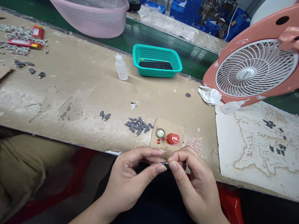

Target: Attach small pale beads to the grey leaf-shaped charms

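Note:
My left hand point(130, 177) and my right hand point(193, 180) meet just below the table's front edge, fingers pinched together on one small dark metal piece point(163, 163). Just beyond them lies a brown card point(174, 126) bearing a bottle cap point(160, 133), a red cap of liquid point(173, 138) and a few red bits. A heap of several small dark leaf-shaped pieces point(138, 125) lies to the left of the card. A patch of tiny pale beads point(194, 144) sits to its right.
A pink fan point(254, 62) stands at the right, with a crumpled white cloth point(209, 95) and a stained paper sheet point(257, 146) by it. A teal basket point(156, 60), a small plastic bottle point(121, 67) and a pink basket point(93, 15) stand farther back. Another person's leg point(25, 165) is at the left.

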`<move>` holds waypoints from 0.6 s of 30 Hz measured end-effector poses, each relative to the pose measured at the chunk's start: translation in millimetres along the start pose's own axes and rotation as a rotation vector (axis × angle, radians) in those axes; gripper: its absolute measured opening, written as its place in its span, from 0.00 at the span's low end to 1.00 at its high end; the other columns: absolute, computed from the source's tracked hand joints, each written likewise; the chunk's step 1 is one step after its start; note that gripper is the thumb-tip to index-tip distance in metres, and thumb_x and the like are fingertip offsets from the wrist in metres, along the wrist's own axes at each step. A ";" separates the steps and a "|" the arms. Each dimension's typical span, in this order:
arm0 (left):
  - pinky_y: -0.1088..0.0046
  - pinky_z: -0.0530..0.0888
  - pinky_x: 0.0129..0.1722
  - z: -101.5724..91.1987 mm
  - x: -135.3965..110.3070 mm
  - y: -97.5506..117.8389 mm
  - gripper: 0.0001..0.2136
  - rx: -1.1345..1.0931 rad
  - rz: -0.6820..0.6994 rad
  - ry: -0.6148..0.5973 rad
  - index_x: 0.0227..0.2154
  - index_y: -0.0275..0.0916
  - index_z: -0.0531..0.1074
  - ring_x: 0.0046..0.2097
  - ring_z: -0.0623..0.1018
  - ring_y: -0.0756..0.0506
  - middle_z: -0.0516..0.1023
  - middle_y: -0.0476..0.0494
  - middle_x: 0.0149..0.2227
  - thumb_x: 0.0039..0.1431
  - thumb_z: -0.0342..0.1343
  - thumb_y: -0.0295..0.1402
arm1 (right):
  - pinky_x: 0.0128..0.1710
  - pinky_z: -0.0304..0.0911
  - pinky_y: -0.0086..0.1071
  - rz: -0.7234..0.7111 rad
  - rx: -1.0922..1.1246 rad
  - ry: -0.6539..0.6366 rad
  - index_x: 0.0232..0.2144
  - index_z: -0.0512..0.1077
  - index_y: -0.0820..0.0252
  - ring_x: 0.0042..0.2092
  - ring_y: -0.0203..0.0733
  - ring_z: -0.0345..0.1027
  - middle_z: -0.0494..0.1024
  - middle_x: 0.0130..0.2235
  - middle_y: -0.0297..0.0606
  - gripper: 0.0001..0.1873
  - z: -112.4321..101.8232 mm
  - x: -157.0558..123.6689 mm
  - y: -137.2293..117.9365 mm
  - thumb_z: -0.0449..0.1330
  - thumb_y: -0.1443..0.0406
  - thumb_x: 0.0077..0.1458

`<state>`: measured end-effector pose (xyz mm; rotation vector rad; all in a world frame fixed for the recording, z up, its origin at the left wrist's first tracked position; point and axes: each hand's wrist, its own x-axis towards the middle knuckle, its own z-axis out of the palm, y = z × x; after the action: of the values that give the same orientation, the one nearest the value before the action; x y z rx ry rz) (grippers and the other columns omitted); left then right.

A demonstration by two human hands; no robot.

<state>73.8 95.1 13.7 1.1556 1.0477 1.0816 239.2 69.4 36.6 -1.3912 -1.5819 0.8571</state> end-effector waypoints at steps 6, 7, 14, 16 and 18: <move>0.85 0.80 0.36 0.6 0.0 1.3 0.14 0.000 0.011 0.002 0.35 0.50 0.82 0.33 0.83 0.51 0.85 0.56 0.30 0.49 0.69 0.22 | 0.29 0.59 0.27 -0.008 -0.013 -0.005 0.32 0.71 0.55 0.30 0.33 0.62 0.71 0.30 0.28 0.07 0.2 0.5 1.4 0.56 0.69 0.64; 0.85 0.80 0.36 0.5 -0.3 1.0 0.14 0.002 0.013 0.002 0.35 0.50 0.82 0.33 0.83 0.51 0.85 0.56 0.31 0.49 0.69 0.22 | 0.29 0.59 0.27 -0.009 -0.013 -0.003 0.32 0.71 0.55 0.30 0.33 0.62 0.71 0.30 0.28 0.07 0.0 0.4 1.7 0.57 0.69 0.64; 0.86 0.80 0.38 1.8 -0.5 -2.0 0.15 0.030 0.028 -0.008 0.36 0.50 0.82 0.34 0.84 0.52 0.84 0.58 0.32 0.50 0.69 0.22 | 0.30 0.59 0.26 -0.014 -0.004 -0.008 0.33 0.71 0.55 0.30 0.32 0.62 0.70 0.30 0.28 0.07 -0.7 -1.8 3.7 0.57 0.69 0.64; 0.87 0.79 0.39 2.2 -0.9 -2.7 0.16 0.039 0.042 -0.019 0.37 0.52 0.81 0.35 0.84 0.53 0.84 0.59 0.33 0.51 0.68 0.21 | 0.30 0.59 0.25 -0.013 -0.003 -0.011 0.33 0.71 0.56 0.31 0.31 0.62 0.70 0.30 0.28 0.07 -0.7 -2.4 4.0 0.57 0.69 0.64; 0.87 0.79 0.39 2.0 -2.2 -3.3 0.17 0.041 0.062 -0.025 0.38 0.53 0.80 0.35 0.84 0.54 0.84 0.60 0.33 0.52 0.67 0.21 | 0.29 0.59 0.25 -0.017 -0.004 -0.012 0.32 0.71 0.56 0.31 0.31 0.62 0.70 0.30 0.28 0.07 -0.3 -3.1 4.1 0.57 0.69 0.64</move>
<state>75.7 92.3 10.8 1.2380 1.0240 1.0954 241.3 66.9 32.6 -1.3755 -1.6033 0.8540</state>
